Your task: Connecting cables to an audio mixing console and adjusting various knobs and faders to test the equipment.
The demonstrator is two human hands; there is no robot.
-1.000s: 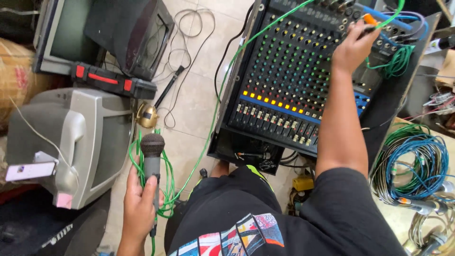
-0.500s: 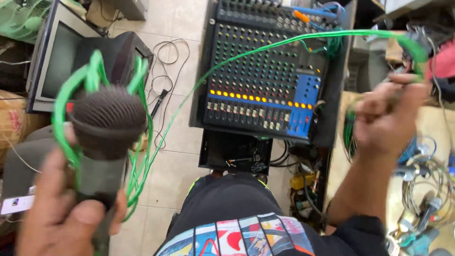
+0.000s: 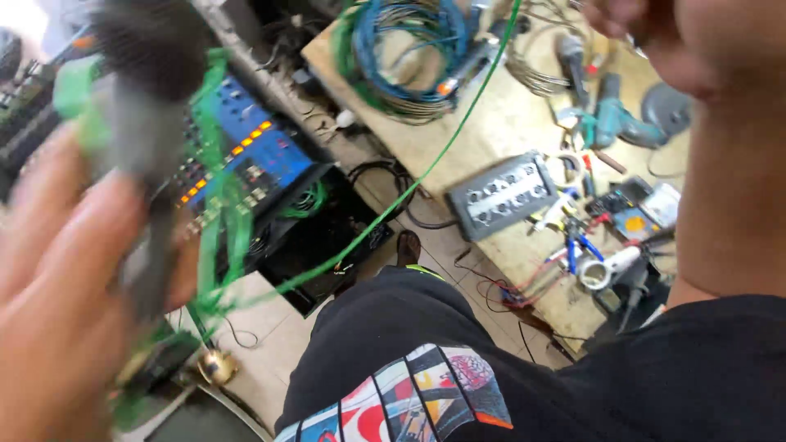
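Since half a second ago your view has swung right: the mixer (image 3: 246,164) that sat centre now lies at left, and a plywood bench (image 3: 491,131) fills the middle. Your left hand (image 3: 57,303) has come up close to the camera, blurred, fingers wrapped round the mic (image 3: 151,123), its dark head up near the top left. Green cable (image 3: 221,221) loops around the mic and that hand, then one strand runs taut up across the frame to the top edge near your right hand (image 3: 679,41). Right hand sits at top right, mostly cut off and blurred; can't tell whether it's closed on the cable.

Mixer sits in an open black case (image 3: 327,245), more green cable bunched in the case beside it. On the bench: a coil of blue and green cables (image 3: 401,49), a grey socket box (image 3: 501,196), a teal drill (image 3: 614,123), blue-handled pliers (image 3: 577,250), a white tape roll (image 3: 595,274), a meter with a yellow dial (image 3: 634,219). Black leads trail off the bench edge to the floor between bench and case. A brass bell-shaped thing (image 3: 217,366) sits on the floor at lower left. Your black shirt (image 3: 458,360) with its coloured print blocks the lower middle; a shoe (image 3: 408,245) pokes out above it. The taut strand crosses in front of the case and the bench edge.
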